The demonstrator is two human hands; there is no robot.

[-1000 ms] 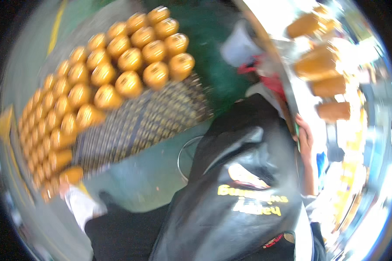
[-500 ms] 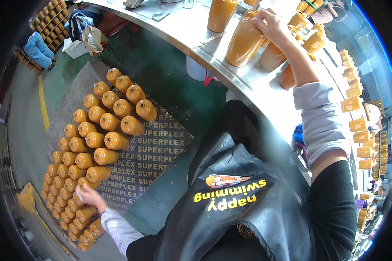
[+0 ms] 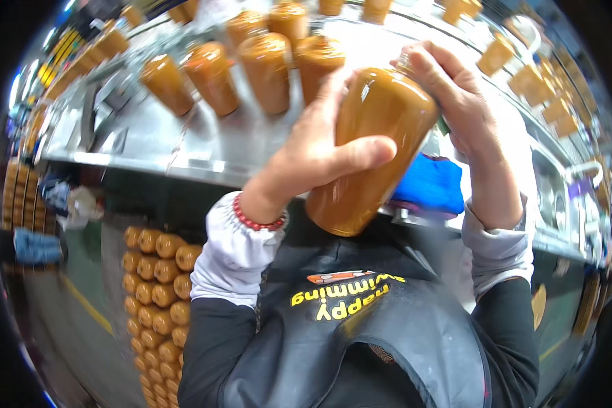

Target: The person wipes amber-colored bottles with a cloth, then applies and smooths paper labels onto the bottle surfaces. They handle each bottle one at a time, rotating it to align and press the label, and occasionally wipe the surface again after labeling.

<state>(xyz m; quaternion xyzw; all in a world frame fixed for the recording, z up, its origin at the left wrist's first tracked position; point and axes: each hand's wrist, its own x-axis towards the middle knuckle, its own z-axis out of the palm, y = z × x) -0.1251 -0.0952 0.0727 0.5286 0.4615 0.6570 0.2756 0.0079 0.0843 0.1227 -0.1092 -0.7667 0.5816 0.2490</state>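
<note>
A glossy amber-brown glazed bottle [image 3: 391, 112], tilted with its neck up and to the right, is held in front of me over the table's near edge. My left hand [image 3: 309, 153] wraps around its body, the thumb lying across the near face. At the top, my right hand [image 3: 459, 95] is closed around the neck, and its fingers partly hide the mouth. Just below and right of the bottle lies a folded blue cloth [image 3: 432, 183]. Similar bottles [image 3: 265, 71] stand upright on the metal table [image 3: 217, 153], beyond my left hand.
Rows of the same brown bottles [image 3: 162, 294] stand on the floor at the lower left. More bottles [image 3: 534, 85] line the far right. A metal tool or fitting [image 3: 88, 119] sits on the table at left. My black apron [image 3: 387, 326] hangs below the table edge.
My left hand has come up from the floor bottles to the held bottle. My right hand has moved from the standing bottles to this bottle's neck. The view has turned toward the table.
</note>
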